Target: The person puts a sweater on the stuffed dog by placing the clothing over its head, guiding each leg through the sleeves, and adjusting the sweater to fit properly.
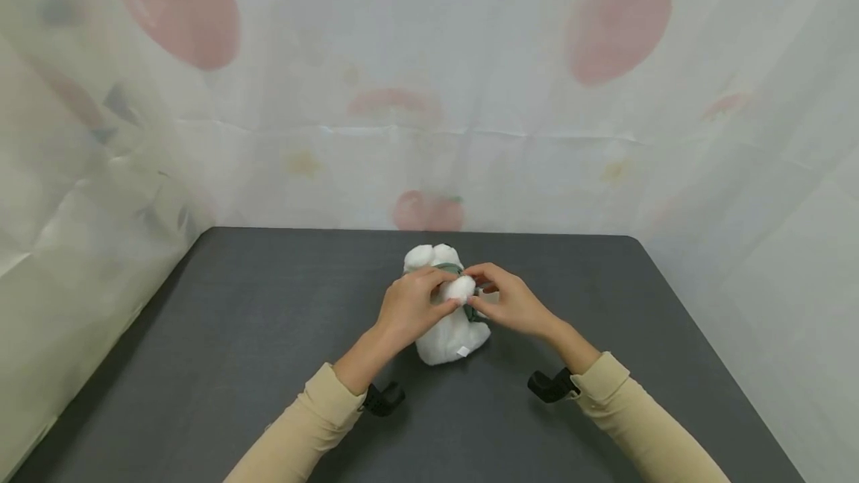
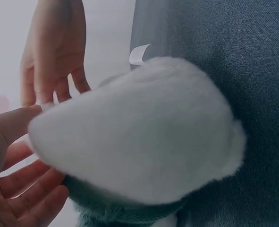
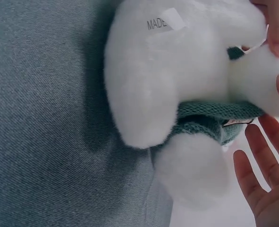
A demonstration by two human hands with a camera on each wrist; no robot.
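The left hand (image 1: 409, 304) is curling over the near left side of a white plush toy (image 1: 448, 326), its fingers (image 1: 439, 293) bent round the toy's small fluffy limb; the grip looks closed on the fur. The toy is lying on the middle of the dark grey table (image 1: 235, 334), its long axis running away from the person, the rounded end with a white tag (image 1: 462, 351) pointing toward them and the paired white lobes pointing toward the far edge. A green knitted scarf (image 3: 210, 118) is wrapping its middle. The right hand (image 1: 513, 302) is pinching at the same fluffy limb from the right, thumb and forefinger together. Bare tabletop is lying on every side of the toy, with the far edge nearest. A pale curtain with red fruit prints (image 1: 617, 17) is hanging behind and on both sides.
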